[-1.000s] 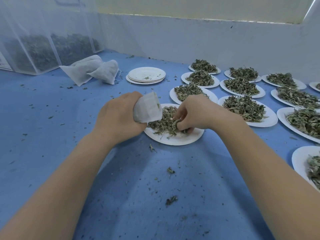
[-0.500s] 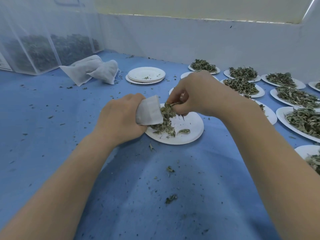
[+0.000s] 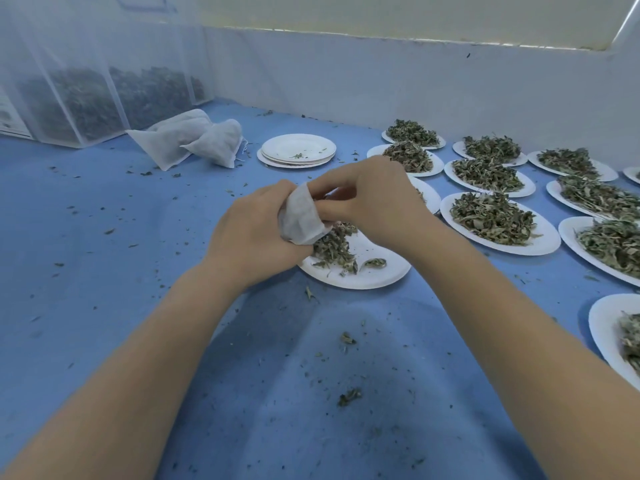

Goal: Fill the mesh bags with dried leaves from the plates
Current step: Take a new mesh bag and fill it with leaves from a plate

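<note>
Our right hand (image 3: 372,202) has come in from the pile to the mesh bag (image 3: 301,218), fingers curled at its mouth; our left hand (image 3: 252,233) grips it (above the near plate (image 3: 374,277), where leaves (image 3: 332,247) remain).

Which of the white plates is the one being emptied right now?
The plate directly under both hands, nearest the camera: mostly bare, with one small leaf pile left. The others are heaped or stacked.

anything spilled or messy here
Yes: leaf crumbs and flecks are scattered across the blue table, off the plates, mostly in front of the plate being emptied. Nothing looks tipped or damaged.
</note>
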